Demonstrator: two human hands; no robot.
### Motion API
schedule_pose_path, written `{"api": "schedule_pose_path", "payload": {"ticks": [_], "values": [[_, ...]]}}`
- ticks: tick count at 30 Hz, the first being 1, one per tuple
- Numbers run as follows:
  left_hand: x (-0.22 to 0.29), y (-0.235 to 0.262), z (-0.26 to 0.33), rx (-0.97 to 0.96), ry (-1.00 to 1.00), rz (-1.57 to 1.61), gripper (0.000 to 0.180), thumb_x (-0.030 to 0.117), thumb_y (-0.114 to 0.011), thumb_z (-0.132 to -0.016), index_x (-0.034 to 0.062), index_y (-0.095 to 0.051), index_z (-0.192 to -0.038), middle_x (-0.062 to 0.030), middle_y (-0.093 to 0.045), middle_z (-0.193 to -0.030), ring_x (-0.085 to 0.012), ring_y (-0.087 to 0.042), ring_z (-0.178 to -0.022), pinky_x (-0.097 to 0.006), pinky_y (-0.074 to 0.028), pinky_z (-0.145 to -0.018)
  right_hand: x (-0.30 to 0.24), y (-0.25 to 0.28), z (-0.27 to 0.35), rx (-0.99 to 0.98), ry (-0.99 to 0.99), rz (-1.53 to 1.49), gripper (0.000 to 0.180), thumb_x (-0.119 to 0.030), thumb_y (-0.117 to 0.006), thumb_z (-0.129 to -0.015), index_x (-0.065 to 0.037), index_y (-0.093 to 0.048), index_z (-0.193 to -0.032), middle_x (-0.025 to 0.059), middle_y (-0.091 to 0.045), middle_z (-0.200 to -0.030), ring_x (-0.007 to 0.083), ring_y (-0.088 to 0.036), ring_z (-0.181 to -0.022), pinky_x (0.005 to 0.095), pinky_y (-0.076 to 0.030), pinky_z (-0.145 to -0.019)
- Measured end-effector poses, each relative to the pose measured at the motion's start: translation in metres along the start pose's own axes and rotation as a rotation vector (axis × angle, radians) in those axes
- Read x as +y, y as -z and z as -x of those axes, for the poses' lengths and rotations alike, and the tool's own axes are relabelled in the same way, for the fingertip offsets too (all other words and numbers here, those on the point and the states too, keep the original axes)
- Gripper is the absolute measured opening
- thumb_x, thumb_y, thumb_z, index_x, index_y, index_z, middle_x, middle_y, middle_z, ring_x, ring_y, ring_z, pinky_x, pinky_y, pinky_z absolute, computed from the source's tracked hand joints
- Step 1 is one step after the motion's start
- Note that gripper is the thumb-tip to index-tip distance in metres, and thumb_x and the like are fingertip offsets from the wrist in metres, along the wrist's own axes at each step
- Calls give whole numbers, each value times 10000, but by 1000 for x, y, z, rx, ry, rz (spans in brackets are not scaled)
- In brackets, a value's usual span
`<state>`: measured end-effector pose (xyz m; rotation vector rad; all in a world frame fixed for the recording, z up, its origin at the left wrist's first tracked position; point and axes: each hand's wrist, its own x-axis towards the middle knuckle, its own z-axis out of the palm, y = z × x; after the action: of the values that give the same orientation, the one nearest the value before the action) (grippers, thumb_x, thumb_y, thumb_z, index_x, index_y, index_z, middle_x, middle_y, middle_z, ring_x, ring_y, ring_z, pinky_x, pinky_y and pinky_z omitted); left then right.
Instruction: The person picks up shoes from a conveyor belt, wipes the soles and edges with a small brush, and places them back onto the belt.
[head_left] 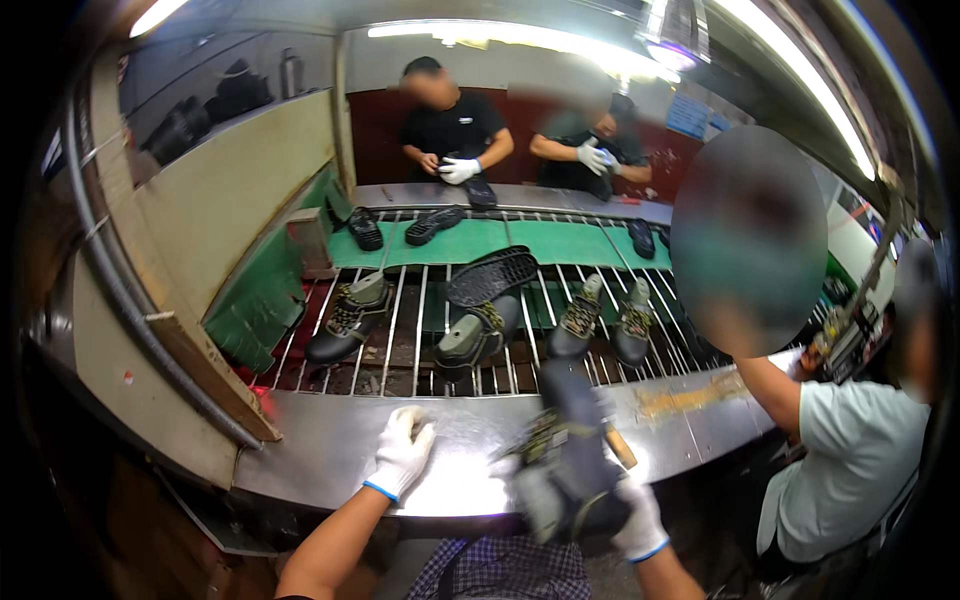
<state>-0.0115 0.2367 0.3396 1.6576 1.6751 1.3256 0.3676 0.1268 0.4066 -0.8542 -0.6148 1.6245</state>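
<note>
Where metal rods [393, 330] run beyond the steel ledge [310, 440], a dark laced boot [345, 325] with a grey-green form inside stands past the ledge's left part. The left hand [403, 455], white-gloved, is at that left part of the ledge, half open, fingers loosely curled, apparently empty. Beyond the ledge's middle lie a second boot [478, 345] and a black sole [495, 277], tread showing; farther right stand two more boots [575, 320]. Just right of the ledge's middle, the lifted boot [570, 460], blurred, tilts over its near edge, a wooden handle [621, 447] beside it. The right hand [640, 520], gloved, is closed on that boot, its fingers partly hidden. Right of the ledge is a pale-shirted co-worker [860, 450].
</note>
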Motion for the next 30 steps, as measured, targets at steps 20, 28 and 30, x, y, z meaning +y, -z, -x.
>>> {"api": "schedule_pose_path", "payload": {"ticks": [20,28,30], "values": [[-47,-53,-230,-210,93,-281,813,550,-699,-966,38,-530,-1574,-241,-554,-1577,-405,-595,-1410,-470,-478,-1192,77,3,-94,236,771,1732,133,-253,-831,-876,-150,-770,-817,91,-692,-732,335,-697,-678,452,-562,-638],[-123,-170,-420,-238,351,261,979,381,-832,-881,-138,-416,-1599,-323,-597,-1522,-366,-631,-1375,-426,-498,-1155,57,-6,-95,127,461,1694,75,-199,-786,-939,-125,-774,-948,126,-738,-867,366,-707,-782,478,-573,-728],[-120,-183,-436,-360,427,470,962,279,-838,-884,-147,-376,-1613,-302,-626,-1475,-331,-668,-1301,-418,-535,-1106,43,-18,-95,116,406,1644,60,-182,-774,-939,-124,-765,-946,125,-741,-895,360,-711,-806,474,-575,-741]]}}
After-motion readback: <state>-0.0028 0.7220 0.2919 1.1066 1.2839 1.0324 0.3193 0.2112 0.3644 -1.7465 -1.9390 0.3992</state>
